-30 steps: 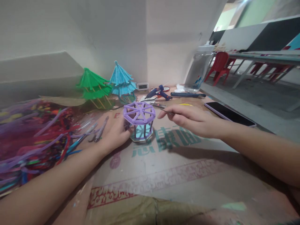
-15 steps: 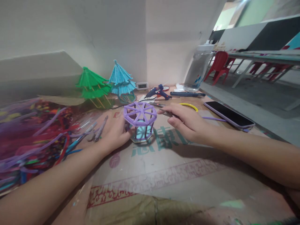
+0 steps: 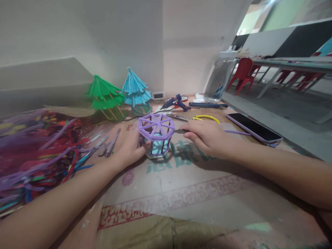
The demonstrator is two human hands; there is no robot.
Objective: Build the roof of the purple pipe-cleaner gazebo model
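A small eight-sided pavilion frame (image 3: 157, 127) stands on the cardboard in front of me, with purple pipe-cleaner spokes on top, dark posts and a light-blue base. My left hand (image 3: 132, 145) grips its left side, the fingers partly hidden behind it. In my right hand (image 3: 203, 135) is a slim pointed metal tool that looks like tweezers (image 3: 179, 131); most of it is covered by the fingers. The tip reaches the right edge of the purple top, and I cannot tell whether it touches. Just behind my right hand lie scissors (image 3: 207, 118) with yellow handles.
Pipe cleaners (image 3: 38, 155) heap up at left, beside some pens (image 3: 112, 141). Behind stand a green model (image 3: 105, 91) and a blue model (image 3: 135, 86) with tiered roofs, a small clock (image 3: 158, 95), a glue gun (image 3: 176, 102), a bottle (image 3: 220, 76) and a phone (image 3: 254, 127).
My right hand has shifted slightly and turned the tool, bringing its tip to the frame's top edge. The yellow scissor handles show more. My left hand keeps its hold.
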